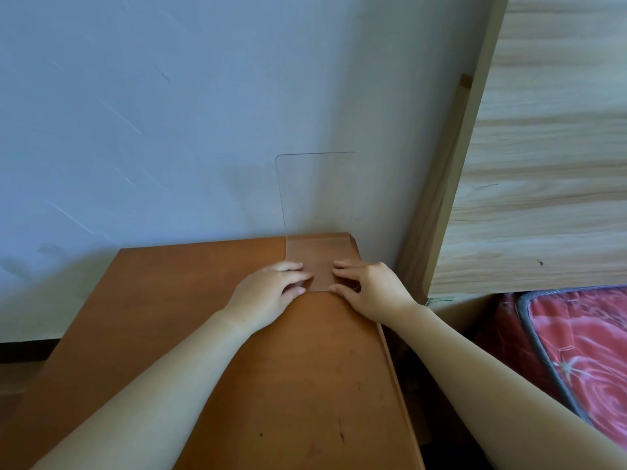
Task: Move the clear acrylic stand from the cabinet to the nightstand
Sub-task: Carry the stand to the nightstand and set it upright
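Note:
The clear acrylic stand (317,198) is L-shaped. Its flat base lies on the far right corner of the brown wooden nightstand (190,317), and its upright panel rises against the pale wall. My left hand (271,288) rests on the base's left front edge, fingers bent and touching it. My right hand (368,286) presses its fingertips on the base's right front edge. Both hands hold the base from its two sides.
A light wood headboard (543,147) stands to the right of the nightstand, with a narrow dark gap between them. A red patterned mattress (583,340) with grey piping lies at the lower right. The wall (135,113) runs close behind the nightstand.

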{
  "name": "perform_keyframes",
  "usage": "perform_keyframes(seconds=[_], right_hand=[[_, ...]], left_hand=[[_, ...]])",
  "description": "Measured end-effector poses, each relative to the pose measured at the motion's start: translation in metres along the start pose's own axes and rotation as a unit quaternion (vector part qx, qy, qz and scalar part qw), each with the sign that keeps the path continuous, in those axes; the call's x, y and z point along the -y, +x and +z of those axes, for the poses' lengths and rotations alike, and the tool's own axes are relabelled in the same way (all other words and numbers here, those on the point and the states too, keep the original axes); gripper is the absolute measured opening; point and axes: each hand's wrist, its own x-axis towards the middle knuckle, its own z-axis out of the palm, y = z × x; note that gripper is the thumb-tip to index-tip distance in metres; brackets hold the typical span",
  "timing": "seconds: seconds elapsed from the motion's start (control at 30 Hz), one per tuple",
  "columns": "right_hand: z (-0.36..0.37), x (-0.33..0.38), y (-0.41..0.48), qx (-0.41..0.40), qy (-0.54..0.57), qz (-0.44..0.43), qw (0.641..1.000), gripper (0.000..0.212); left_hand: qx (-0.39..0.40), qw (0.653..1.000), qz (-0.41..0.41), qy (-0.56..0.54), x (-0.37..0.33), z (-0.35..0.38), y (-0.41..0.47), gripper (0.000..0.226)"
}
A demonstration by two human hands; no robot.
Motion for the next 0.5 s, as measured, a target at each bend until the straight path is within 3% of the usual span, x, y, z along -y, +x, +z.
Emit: perform_keyframes(seconds=[0.23,0.5], right_hand=[[0.012,0.002,0.001,-0.025,0.018,0.008,0.999,0.04],[0.012,-0.002,0.005,-0.014,0.005,0.01,1.0,0.042]], left_hand=[[-0.086,0.993,-0.005,-0.075,0.009,0.022,0.0,0.032],[-0.095,0.992,-0.007,-0.08,0.01,0.024,0.002,0.031]])
